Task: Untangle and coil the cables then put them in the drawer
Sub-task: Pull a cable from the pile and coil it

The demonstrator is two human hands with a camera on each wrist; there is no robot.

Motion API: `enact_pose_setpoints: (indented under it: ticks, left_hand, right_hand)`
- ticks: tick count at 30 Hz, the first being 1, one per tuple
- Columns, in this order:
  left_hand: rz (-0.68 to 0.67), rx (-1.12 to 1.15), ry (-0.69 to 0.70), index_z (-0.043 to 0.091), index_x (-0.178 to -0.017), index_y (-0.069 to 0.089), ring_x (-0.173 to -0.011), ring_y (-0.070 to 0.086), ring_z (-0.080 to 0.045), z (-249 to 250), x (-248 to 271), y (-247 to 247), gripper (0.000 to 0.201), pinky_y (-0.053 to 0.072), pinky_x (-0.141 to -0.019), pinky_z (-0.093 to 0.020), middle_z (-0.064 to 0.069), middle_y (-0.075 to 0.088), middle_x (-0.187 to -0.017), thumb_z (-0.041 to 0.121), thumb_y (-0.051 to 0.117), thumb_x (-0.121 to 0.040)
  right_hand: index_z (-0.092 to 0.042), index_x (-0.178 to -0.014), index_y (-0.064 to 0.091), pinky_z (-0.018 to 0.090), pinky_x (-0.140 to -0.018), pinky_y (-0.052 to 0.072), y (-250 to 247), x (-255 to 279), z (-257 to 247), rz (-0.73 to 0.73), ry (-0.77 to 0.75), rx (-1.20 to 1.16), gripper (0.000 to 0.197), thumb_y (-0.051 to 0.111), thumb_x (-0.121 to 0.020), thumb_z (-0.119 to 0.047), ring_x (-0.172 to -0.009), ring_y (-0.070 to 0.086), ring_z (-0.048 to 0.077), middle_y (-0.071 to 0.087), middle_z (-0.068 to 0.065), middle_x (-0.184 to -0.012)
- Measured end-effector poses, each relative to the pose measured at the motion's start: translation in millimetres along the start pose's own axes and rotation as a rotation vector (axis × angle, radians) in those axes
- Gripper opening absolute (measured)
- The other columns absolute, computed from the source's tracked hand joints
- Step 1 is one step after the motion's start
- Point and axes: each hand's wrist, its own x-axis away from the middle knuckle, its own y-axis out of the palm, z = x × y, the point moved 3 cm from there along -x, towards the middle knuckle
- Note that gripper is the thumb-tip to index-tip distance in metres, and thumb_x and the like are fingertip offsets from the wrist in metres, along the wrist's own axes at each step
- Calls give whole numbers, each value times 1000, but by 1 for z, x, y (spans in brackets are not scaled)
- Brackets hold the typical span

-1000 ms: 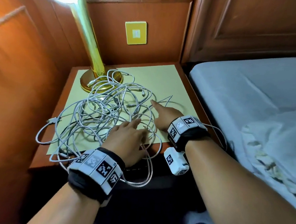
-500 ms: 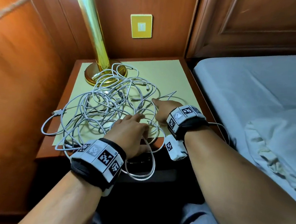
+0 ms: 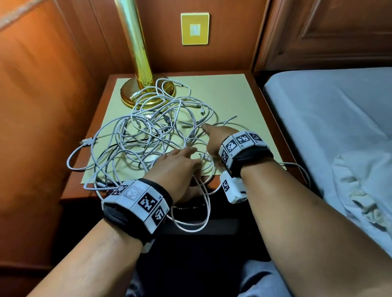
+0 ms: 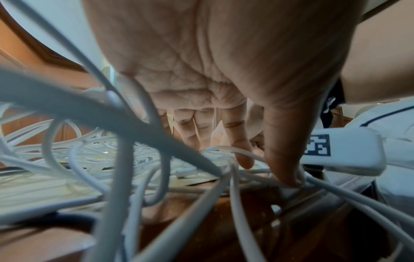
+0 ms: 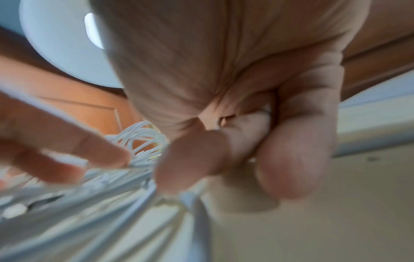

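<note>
A loose tangle of thin white charging cables (image 3: 144, 140) lies spread over the pale yellow mat (image 3: 240, 98) on top of the reddish wooden nightstand (image 3: 282, 131), reaching from the round brass lamp base (image 3: 129, 95) in the back left corner to the front edge, where several loops hang over and down the dark front. The left hand (image 3: 177, 170) rests palm down on the strands at the middle of the front edge; in the left wrist view its fingers (image 4: 241, 152) are bent with the tips hooked among the cables. The right hand (image 3: 214, 138) lies at the right side of the tangle, forefinger stretched toward the centre; in the blurred right wrist view its other fingers (image 5: 295, 159) curl inward against strands, though whether they truly clasp one I cannot tell. A grey-sheeted bed (image 3: 331, 116) stands beside the nightstand's right edge.
</note>
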Motion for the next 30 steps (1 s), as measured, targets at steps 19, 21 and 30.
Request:
enact_pose_setpoints:
  ticks: [19, 21, 30]
  left_hand:
    - [16, 18, 16, 32, -110, 65, -148, 26, -25, -5, -6, 1, 38, 32, -115, -47, 6, 25, -163, 55, 74, -81]
    - [23, 16, 15, 32, -110, 64, -148, 25, -25, -3, -7, 0, 36, 31, -115, -47, 6, 24, -163, 54, 73, -83]
    - [125, 49, -27, 29, -109, 58, -150, 23, -26, 4, -10, -9, 31, 24, -119, -52, 3, 16, -166, 49, 68, -88]
  right_hand:
    - [-5, -104, 61, 41, -72, 61, -2, -9, 35, 116, 132, -147, 13, 60, -91, -10, -73, 74, 31, 74, 13, -88]
    - [-4, -96, 63, 46, -67, 62, 3, -7, 51, 109, 184, -247, 13, 59, -94, -16, -60, 73, 28, 74, 12, -77]
    - [2, -103, 57, 21, -36, 41, -30, 28, 106, 567, 507, -971, 37, 32, -102, -25, -41, 58, 21, 63, 8, -51]
